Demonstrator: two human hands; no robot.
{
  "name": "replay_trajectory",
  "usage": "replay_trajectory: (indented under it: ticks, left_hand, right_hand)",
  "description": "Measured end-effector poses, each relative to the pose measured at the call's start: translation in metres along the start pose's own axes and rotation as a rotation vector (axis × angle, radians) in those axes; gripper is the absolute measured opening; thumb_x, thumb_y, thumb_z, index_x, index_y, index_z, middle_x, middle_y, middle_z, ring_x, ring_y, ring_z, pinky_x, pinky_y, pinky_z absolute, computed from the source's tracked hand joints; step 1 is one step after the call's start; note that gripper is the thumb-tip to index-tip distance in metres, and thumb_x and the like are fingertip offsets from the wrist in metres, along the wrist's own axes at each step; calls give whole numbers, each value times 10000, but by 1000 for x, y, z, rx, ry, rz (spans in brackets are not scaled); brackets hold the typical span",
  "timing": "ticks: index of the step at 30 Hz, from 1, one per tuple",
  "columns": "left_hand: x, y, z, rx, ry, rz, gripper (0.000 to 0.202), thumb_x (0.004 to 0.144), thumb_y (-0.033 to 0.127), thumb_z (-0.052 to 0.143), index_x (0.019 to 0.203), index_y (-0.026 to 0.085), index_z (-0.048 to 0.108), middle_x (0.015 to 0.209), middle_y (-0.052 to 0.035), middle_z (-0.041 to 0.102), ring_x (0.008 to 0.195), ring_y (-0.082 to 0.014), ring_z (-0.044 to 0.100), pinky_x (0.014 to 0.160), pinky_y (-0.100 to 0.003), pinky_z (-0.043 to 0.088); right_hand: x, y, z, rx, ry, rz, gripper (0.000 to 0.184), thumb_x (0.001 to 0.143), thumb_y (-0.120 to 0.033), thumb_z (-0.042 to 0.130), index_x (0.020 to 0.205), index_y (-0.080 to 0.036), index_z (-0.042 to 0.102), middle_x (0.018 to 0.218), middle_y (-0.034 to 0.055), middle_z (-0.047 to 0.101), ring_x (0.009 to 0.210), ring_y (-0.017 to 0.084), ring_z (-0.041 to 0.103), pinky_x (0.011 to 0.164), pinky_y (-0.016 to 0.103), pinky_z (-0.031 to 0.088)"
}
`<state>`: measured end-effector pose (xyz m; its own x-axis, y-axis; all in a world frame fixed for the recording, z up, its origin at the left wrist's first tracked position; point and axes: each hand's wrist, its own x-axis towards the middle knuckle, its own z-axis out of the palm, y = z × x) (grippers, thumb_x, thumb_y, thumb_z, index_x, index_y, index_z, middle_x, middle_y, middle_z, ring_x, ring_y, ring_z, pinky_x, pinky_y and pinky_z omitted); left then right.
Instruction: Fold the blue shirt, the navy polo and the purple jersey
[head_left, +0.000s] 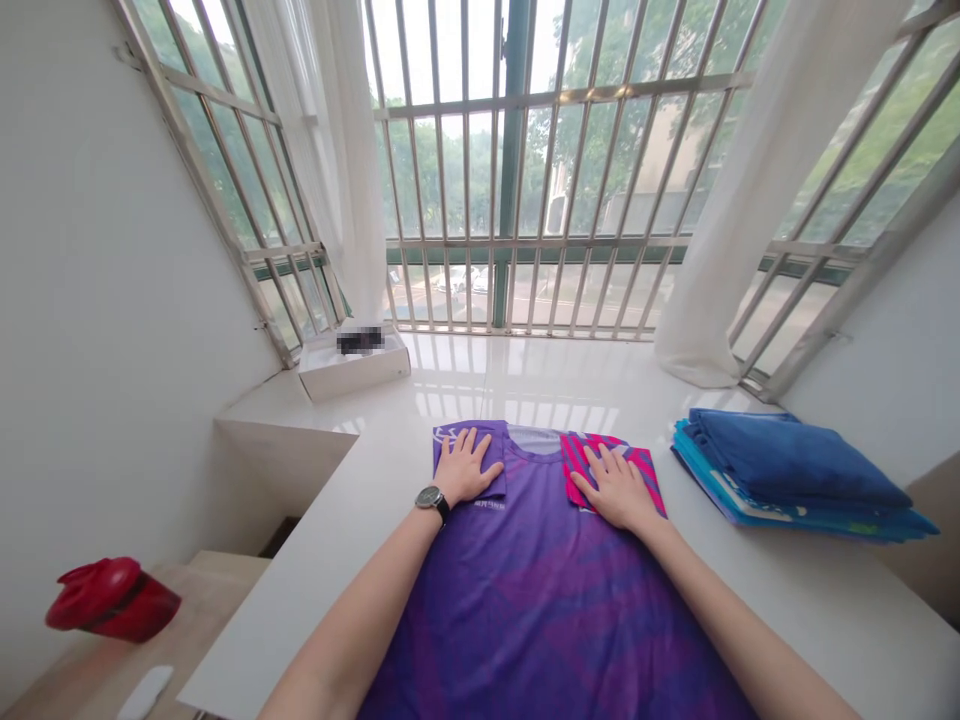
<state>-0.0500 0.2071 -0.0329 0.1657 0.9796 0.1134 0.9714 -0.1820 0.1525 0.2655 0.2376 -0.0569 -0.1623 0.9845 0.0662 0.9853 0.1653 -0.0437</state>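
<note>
You are pressing your left hand (466,466) and right hand (615,487) flat, open and gripping nothing, on the folded-in sleeves (645,480) of a purple jersey (536,600), which is lying on the white window ledge (787,600), its collar (529,440) pointing toward the window, its long axis running straight away from you.
</note>
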Motion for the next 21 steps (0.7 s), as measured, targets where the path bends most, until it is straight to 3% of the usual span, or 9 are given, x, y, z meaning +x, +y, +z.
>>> replay_trajectory:
  ticks: [7,10,12,15,17,19,21]
  left_hand:
    - [7,2,-1,-130,-21,-38,755,928,703,291,1521,238,338,1608,-132,258,1499,-314,157,1193,-574,77]
    - [1,3,-24,-271,-1,-121,701,965,599,341,1523,175,325,1604,-165,251,1503,-299,151,1201,-539,131]
    - [-27,-1,-49,-382,50,-124,662,964,527,404,1486,121,382,1583,-191,290,1486,-296,219,1199,-496,200]
    - [-120,-12,-85,-574,153,7,501,924,503,504,1296,179,596,1469,-132,493,1374,-256,441,1165,-401,327]
    - [-207,-19,-92,-694,251,-169,410,939,501,480,1178,217,654,1309,-90,635,1248,-239,568,1098,-380,422]
    - [-295,-22,-76,-779,318,-472,385,920,527,494,1103,233,664,1174,-62,702,1120,-237,649,993,-356,513]
    - [-367,-18,-43,-848,295,-714,387,837,573,574,995,235,677,1033,-45,743,995,-258,702,871,-340,577]
  right_hand:
    - [2,1,2,-11,-5,-3,768,931,-662,272,1547,-205,299,1610,135,268,1470,342,236,1178,509,176]
    - [2,-1,-1,-7,-30,0,766,932,-659,270,1549,-206,291,1614,132,261,1472,336,232,1180,505,176]
    - [2,-1,-2,-3,-39,-4,773,931,-665,264,1551,-204,284,1614,134,258,1474,338,228,1179,507,178]
    - [5,4,-1,-1,-50,-14,794,922,-687,258,1551,-203,286,1615,143,252,1474,352,222,1174,528,184]
    - [7,8,0,13,-76,-17,801,914,-695,276,1545,-201,301,1612,151,256,1468,366,234,1166,542,198]
    - [10,8,-2,34,-67,-11,794,911,-683,319,1520,-175,357,1591,175,293,1449,388,267,1149,554,232]
    - [10,-4,-7,64,45,-40,719,926,-614,374,1462,-141,442,1541,199,368,1422,391,313,1132,549,269]
